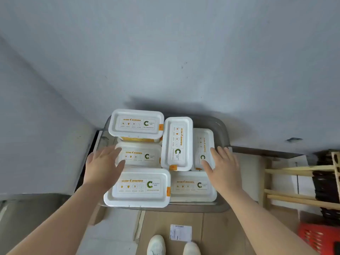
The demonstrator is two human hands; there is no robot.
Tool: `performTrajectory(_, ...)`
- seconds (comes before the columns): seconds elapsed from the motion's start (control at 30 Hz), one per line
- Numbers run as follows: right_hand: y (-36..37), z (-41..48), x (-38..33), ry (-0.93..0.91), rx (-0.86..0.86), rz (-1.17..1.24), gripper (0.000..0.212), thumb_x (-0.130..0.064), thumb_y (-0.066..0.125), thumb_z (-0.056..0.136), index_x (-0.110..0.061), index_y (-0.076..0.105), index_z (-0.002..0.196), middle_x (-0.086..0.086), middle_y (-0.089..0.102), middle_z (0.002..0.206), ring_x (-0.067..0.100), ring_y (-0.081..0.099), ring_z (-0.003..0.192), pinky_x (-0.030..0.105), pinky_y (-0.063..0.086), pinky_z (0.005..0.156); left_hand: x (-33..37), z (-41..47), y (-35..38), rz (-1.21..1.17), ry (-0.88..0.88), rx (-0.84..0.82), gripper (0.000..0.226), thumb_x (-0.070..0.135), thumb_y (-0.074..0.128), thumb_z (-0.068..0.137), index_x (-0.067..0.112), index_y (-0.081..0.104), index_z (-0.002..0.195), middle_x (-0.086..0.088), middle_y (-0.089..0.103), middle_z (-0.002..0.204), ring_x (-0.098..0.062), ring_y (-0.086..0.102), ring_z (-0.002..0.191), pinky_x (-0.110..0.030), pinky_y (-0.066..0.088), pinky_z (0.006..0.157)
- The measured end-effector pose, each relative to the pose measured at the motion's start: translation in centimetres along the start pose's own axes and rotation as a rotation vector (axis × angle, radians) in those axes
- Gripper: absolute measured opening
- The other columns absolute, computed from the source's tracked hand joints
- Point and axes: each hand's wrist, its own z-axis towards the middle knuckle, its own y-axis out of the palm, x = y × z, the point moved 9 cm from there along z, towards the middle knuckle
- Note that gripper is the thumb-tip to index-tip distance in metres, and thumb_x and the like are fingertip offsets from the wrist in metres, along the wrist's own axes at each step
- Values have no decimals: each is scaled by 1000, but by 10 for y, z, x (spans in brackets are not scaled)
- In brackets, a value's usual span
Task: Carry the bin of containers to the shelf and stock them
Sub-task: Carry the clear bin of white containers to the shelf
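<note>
A clear grey plastic bin (219, 126) sits on flattened cardboard on the floor against a white wall. It holds several white rectangular lidded containers with orange and green print, such as the near one (137, 188) and an upright-turned one (177, 144). My left hand (104, 166) hovers with straight spread fingers over the bin's left side, above a middle container (141, 156). My right hand (223, 167) hovers the same way over the right side, partly covering a container (203, 144). Neither hand holds anything.
Flattened cardboard (184, 229) with a white shipping label (180, 232) lies under my white shoes (156, 245). A wooden frame (298, 184) and black items stand at the right, with a red perforated basket (320, 238) at the lower right. A grey surface edges the left.
</note>
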Motion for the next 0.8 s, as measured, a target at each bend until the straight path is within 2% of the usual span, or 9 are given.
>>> performTrajectory(0.13,30,13,19,46,-24,-54,59,-53,41,94,-17,45,140,9,41,148,29,26,143,45,21,115,-26,24,12,-169,-124,38,48,32,53,93,23,45,139,1,31,152,-29,24,138,-48,29,109)
performTrajectory(0.27,44,20,37,64,21,-58,61,-50,48,93,-18,40,144,12,28,155,31,18,145,48,22,114,-45,41,23,-355,-242,54,54,23,59,90,16,39,140,-6,32,148,-36,38,128,-49,38,100)
performTrajectory(0.37,50,23,50,135,6,90,66,-41,54,93,-19,28,150,7,12,160,31,16,146,49,34,111,-65,50,35,-374,-330,33,41,22,58,91,11,43,128,-20,55,116,-40,52,99,-46,45,77)
performTrajectory(0.43,49,24,58,172,3,189,71,-36,54,94,-23,17,152,4,6,161,30,26,143,43,44,102,-74,54,41,-418,-367,33,25,21,55,93,6,49,112,-19,60,92,-37,53,82,-39,41,67)
performTrajectory(0.47,48,24,62,202,1,235,73,-35,54,94,-25,12,153,5,9,161,30,34,139,40,46,96,-77,55,42,-429,-375,38,21,21,53,94,3,51,104,-18,59,84,-37,53,76,-38,39,63)
performTrajectory(0.53,49,26,72,258,0,306,76,-35,55,94,-26,8,153,6,24,157,31,47,128,36,48,87,-82,58,43,-437,-388,53,27,22,50,96,-3,51,87,-18,57,70,-35,51,66,-36,36,56)
performTrajectory(0.6,51,29,79,320,4,366,80,-39,57,92,-28,8,153,4,35,153,32,52,122,38,48,88,-86,60,45,-468,-427,39,36,25,49,98,-3,50,76,-17,53,62,-32,48,59,-34,33,52)
performTrajectory(0.67,53,30,82,365,9,421,79,-42,59,90,-28,12,152,3,41,149,33,56,116,40,49,89,-86,59,47,-529,-467,25,38,29,49,98,-1,50,74,-15,52,61,-30,45,57,-33,32,51)
performTrajectory(0.8,52,32,85,416,25,479,74,-44,62,88,-27,24,149,2,45,146,32,61,106,42,51,87,-85,56,49,-659,-504,71,32,30,53,96,1,57,84,-13,52,67,-25,44,56,-28,33,51)
